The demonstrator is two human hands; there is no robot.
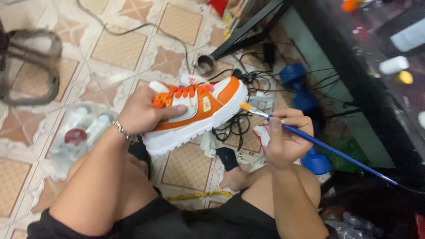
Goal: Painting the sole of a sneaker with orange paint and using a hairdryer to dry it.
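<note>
In the head view, the left hand [141,116] held the orange and white sneaker [199,113] up over the tiled floor [110,48], fingers clamped across its laced top, its long axis running from near left to far right. Just right of it, the right hand [283,139] had its fingers pinched together on 1 blue paintbrush [318,144], whose orange-tipped bristles pointed left, close to the sneaker's right end.

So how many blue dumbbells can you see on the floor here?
2. One blue dumbbell lies beyond the orange and white sneaker, near the tangled cables. The other sits under the right hand, partly covered, so more may be hidden.
</note>
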